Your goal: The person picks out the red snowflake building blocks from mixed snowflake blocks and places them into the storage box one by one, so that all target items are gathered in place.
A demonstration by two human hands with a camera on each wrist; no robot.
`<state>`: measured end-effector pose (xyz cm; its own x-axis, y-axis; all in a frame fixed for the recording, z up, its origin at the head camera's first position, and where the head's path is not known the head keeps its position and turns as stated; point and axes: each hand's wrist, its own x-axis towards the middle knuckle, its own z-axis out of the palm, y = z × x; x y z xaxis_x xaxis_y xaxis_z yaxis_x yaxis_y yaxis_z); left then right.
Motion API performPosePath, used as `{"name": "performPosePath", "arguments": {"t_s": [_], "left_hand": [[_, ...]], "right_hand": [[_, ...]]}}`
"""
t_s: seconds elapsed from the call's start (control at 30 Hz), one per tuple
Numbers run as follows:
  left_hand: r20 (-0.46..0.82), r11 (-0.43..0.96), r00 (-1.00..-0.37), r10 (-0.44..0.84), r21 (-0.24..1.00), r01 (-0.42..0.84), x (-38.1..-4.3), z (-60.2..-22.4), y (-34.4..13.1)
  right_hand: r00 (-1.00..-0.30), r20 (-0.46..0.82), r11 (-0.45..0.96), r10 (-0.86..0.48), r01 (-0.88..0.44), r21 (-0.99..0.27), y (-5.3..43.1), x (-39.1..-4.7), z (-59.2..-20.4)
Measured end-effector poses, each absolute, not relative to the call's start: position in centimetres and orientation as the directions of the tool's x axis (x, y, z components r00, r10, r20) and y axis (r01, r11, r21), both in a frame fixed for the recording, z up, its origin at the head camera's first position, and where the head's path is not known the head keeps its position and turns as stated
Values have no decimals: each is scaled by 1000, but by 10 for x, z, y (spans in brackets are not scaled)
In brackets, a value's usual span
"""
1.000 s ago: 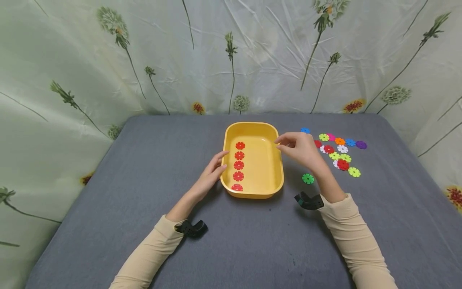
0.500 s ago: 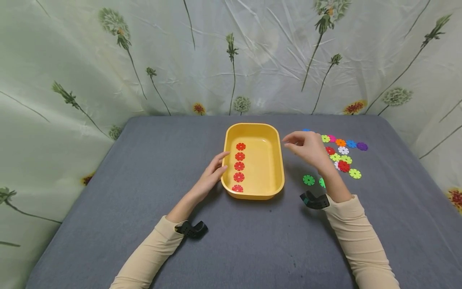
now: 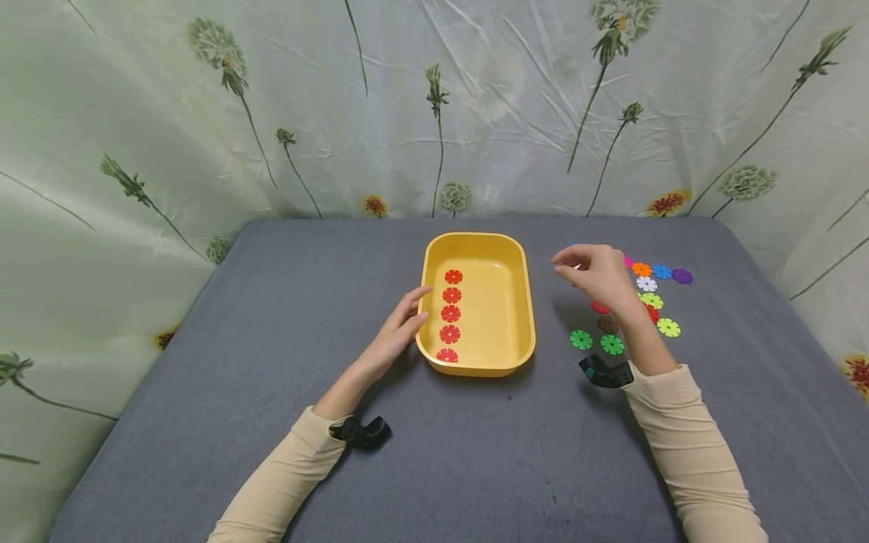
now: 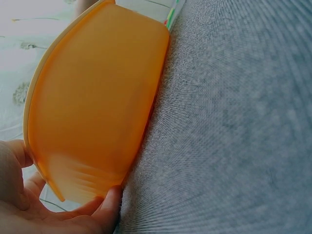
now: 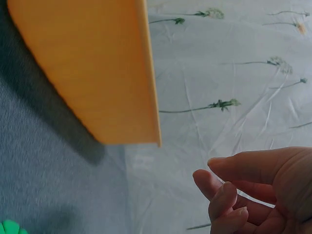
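A yellow plastic tub (image 3: 490, 317) stands on the grey cloth, with a column of several red notched discs (image 3: 451, 314) along its left side. My left hand (image 3: 395, 326) holds the tub's left wall, fingertips over the rim. In the left wrist view, other fingers (image 4: 111, 204) reach low along the tub's outer wall (image 4: 97, 102). To the right of the tub, my right hand (image 3: 599, 277) hovers above the cloth. Its thumb and fingers are loosely bent with nothing between them in the right wrist view. Part of the loose disc pile is hidden behind that hand.
Several notched discs lie at the right: two green discs (image 3: 581, 340), a brown disc (image 3: 608, 323), a yellow-green disc (image 3: 668, 327), a purple disc (image 3: 682, 277) and an orange disc (image 3: 641, 269). A flower-printed curtain (image 3: 380, 113) hangs behind the table.
My right hand has moved right, from the tub's right rim to beside the disc pile, uncovering a second green disc and a brown one. My left hand stays at the tub.
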<state>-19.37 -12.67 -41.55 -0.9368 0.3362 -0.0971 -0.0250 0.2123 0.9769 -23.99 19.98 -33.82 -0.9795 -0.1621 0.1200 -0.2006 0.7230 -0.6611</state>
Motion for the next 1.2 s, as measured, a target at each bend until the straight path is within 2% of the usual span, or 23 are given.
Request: {"name": "performPosePath", "arguments": {"t_s": [0.47, 1.2], "left_hand": [[-94, 215, -936, 338, 976, -20, -193, -414, -126], [-95, 215, -940, 329, 976, -23, -193, -416, -126]], "right_hand": [[-985, 140, 747, -97, -165, -645, 218, -252, -345], [-998, 55, 792, 6, -29, -610, 245, -270, -364]]}}
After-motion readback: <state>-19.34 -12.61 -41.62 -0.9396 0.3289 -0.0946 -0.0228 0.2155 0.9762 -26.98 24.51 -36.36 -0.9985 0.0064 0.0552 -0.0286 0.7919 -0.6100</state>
